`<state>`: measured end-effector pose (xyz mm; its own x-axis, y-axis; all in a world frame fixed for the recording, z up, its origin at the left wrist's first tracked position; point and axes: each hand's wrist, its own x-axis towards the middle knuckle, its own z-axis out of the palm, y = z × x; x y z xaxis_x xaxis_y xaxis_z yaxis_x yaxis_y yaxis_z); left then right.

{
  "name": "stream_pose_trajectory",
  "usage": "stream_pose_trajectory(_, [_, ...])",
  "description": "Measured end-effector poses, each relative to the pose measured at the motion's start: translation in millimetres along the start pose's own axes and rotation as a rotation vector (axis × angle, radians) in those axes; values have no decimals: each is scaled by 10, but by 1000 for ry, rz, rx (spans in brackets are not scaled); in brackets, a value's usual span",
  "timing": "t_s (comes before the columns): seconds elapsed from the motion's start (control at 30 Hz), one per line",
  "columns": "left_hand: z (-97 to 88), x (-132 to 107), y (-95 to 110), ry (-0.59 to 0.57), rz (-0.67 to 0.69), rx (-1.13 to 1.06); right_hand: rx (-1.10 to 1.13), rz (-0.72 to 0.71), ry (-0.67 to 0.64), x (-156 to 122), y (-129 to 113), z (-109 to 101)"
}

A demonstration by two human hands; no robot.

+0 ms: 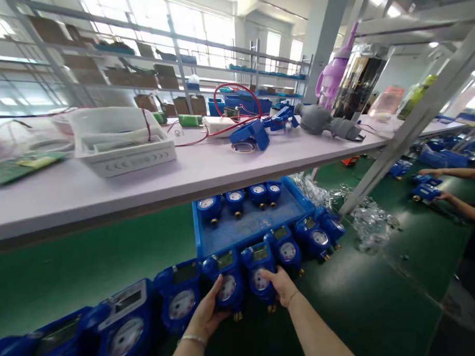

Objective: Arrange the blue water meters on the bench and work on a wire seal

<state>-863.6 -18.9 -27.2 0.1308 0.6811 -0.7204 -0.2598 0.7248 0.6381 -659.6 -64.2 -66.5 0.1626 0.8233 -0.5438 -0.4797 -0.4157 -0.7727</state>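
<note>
Blue water meters with round white dials and small grey displays stand in a row on the green floor-coloured surface. My left hand is closed around the left side of one water meter, its thumb beside the dial. The neighbouring water meter is gripped by my right hand, with the thumb across its dial. These two meters sit side by side at the near edge of a blue tray. My fingers underneath are partly hidden. Left of them is another water meter; to the right is one more.
Above the meters runs a white shelf carrying a white basket, red wires and blue parts. Several smaller meters stand in the tray. A slanted metal post and clear plastic wrap are at right. A co-worker's hands hold a meter.
</note>
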Motion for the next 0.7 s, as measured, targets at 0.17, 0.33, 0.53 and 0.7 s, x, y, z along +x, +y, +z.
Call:
stream_pose_trajectory(0.17, [1, -231, -231, 3, 60, -24, 69, 2, -131, -256, -49, -327])
stream_pose_trajectory(0.33, [-101, -649, -455, 17, 152, -57, 148, -72, -350, -615, -148, -573])
stream_pose_trajectory(0.53, [-277, -1024, -531, 151, 155, -42, 204, -83, -491, -812, -277, -722])
stream_pose_trajectory(0.7, [-282, -1109, -519, 148, 161, -37, 219, -58, -510, -918, -359, -751])
